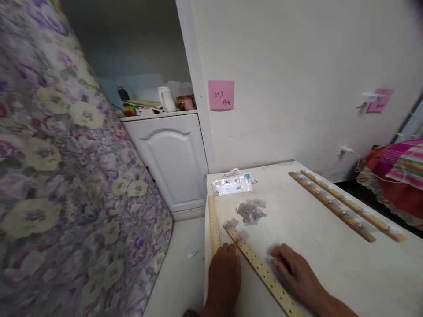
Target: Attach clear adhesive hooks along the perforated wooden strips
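Observation:
A wooden strip [261, 266] with rows of dark holes runs diagonally between my hands on the white table. Small clear plastic packets lie over its far end. My left hand [224, 275] is closed, knuckles up, against the strip's left side; its fingertips are hidden. To the right of the strip, my right hand [295, 273] is curled with thumb and fingers close together, slightly blurred; I cannot make out anything in it. Another pale wooden strip [214, 222] lies along the table's left edge, its near end behind my left hand. Beyond them sits a small pile of clear packets [250, 212].
Two wooden strips [330, 202] bearing small packets lie along the table's right side. Blister packaging [232, 184] rests at the far left corner. A floral curtain [82, 176] hangs at left, beside a white cabinet [172, 163]. A wall [280, 88] stands behind the table.

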Demonstrator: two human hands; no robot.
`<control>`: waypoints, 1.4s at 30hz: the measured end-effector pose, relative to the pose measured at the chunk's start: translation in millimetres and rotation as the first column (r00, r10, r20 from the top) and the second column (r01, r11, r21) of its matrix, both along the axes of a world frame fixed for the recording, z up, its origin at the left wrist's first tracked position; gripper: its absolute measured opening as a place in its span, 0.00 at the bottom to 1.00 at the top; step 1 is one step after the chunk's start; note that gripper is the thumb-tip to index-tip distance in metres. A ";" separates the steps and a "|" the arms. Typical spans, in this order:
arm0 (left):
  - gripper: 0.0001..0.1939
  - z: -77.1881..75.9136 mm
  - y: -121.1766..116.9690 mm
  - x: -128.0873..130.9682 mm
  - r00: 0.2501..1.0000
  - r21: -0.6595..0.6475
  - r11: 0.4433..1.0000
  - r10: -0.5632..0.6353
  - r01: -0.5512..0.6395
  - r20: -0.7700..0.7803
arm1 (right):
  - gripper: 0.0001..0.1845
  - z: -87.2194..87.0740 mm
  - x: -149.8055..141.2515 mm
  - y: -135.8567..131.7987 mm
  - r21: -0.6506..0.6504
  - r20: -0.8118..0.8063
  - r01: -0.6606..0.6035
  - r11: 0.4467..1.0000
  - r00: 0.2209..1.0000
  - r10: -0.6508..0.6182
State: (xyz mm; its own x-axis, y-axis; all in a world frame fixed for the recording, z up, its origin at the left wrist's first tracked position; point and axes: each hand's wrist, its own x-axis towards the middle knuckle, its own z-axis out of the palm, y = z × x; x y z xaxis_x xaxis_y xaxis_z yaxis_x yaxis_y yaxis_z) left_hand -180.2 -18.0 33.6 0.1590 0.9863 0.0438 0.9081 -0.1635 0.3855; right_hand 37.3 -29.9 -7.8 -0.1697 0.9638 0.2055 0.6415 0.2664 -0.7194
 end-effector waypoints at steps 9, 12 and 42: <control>0.17 8.2 -0.6 1.3 0.999 -0.054 0.999 0.006 -0.008 -0.051 | 0.14 -20.3 14.9 106.3 0.127 -0.157 0.249 0.960 0.961 -0.228; 0.17 12.2 -1.0 4.2 0.998 -0.061 0.998 0.012 -0.015 -0.059 | 0.16 -24.7 12.4 121.7 0.125 -0.151 0.251 0.960 0.961 -0.232; 0.27 -7.0 3.9 28.6 0.093 -0.478 0.867 0.469 0.141 0.878 | 0.15 21.7 -14.4 53.9 0.367 -0.083 -0.401 0.839 0.885 0.459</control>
